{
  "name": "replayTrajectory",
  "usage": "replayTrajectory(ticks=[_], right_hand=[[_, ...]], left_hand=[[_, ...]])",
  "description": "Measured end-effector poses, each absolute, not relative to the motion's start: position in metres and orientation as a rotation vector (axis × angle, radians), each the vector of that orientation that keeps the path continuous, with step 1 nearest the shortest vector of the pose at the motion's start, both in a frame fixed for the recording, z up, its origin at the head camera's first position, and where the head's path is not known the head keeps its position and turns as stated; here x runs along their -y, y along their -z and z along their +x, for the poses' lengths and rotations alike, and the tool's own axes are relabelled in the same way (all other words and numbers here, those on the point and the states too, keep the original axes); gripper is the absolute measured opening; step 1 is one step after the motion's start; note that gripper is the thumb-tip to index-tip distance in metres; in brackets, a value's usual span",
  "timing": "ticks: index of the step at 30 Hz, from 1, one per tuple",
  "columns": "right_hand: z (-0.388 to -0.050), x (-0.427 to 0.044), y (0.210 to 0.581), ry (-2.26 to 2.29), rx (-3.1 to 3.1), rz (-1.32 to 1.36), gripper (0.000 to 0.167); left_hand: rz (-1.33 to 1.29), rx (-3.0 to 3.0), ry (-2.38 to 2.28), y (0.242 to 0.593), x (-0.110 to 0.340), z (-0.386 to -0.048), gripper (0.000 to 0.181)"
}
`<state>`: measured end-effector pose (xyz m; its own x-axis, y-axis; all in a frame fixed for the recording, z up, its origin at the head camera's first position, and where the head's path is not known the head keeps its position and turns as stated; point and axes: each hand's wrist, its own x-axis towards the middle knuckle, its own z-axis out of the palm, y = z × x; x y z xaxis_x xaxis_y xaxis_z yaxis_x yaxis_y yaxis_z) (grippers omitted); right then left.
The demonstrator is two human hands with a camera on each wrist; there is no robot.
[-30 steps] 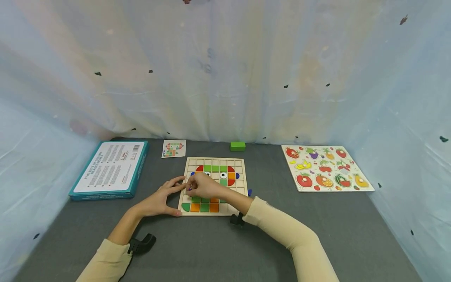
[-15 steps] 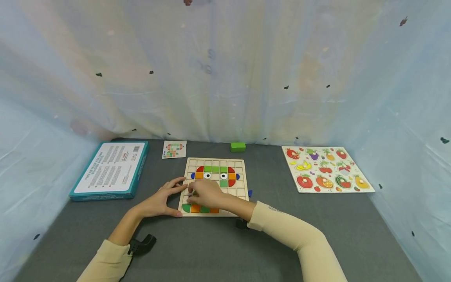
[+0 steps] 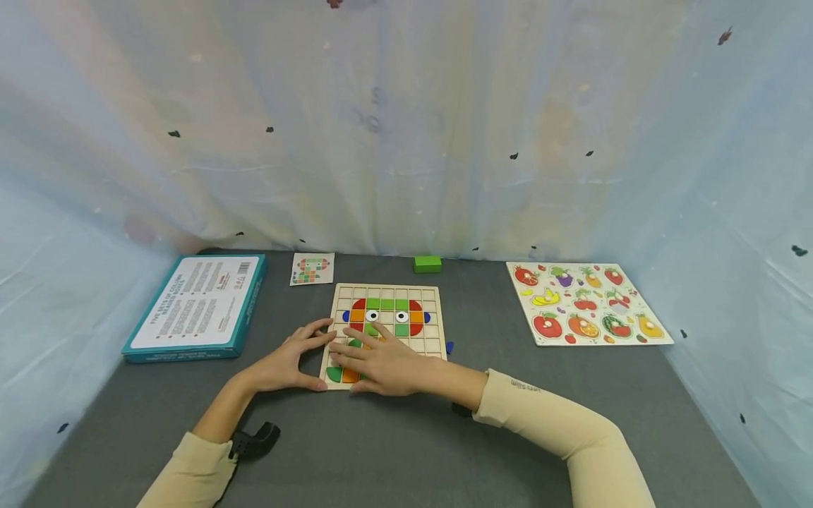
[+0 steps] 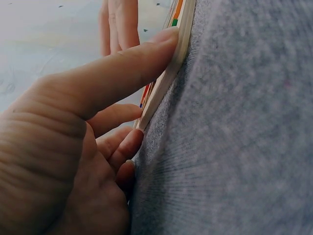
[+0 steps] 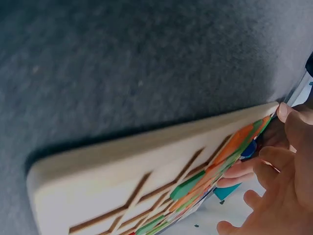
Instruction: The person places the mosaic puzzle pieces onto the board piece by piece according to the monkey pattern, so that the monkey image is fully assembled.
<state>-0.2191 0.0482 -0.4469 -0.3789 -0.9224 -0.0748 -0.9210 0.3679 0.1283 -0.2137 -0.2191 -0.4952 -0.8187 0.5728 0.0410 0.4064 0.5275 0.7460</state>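
Note:
A wooden grid board (image 3: 432, 346) lies on the grey table, carrying red, green, orange and blue tiles and two eye tiles (image 3: 401, 317). Along its left edge rests my left hand (image 3: 286, 363), thumb at the near corner and fingertips farther up. In the left wrist view, the thumb (image 4: 122, 68) lies straight against the board's rim. My right hand (image 3: 394, 363) is spread over the lower part of the board, hiding some tiles; no piece is visible between its fingers. A green quarter-round tile (image 3: 334, 375) shows at the lower left corner.
A small blue piece (image 3: 449, 347) lies beside the board's right edge. Behind are a pattern card (image 3: 312, 269) and a green block (image 3: 428, 264). A teal box (image 3: 193, 307) stands left, a fruit puzzle board (image 3: 587, 303) right.
My right hand was pinching a small bluish-purple piece over the board's left side. Its fingers then reached down at the board, and now they are spread, slightly nearer me. The left hand stays put.

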Motion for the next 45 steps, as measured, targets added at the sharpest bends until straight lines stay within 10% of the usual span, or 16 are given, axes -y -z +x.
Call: replayTrajectory(ticks=[22,31,45], right_hand=[[-0.213,-0.040,0.451,0.210,2.631,1.666,0.065],[-0.238,-0.124,0.442,-0.397,2.679,1.191,0.008],[-0.256,-0.185,0.451,-0.834,3.019,1.118,0.011]], left_hand=[[0.836,-2.558,-1.181,0.495,0.221,-0.213,0.095],[0.820,-2.555,-1.155,0.496,0.219,-0.214,0.096],[0.810,-2.548,-1.159,0.495,0.220,-0.215,0.096]])
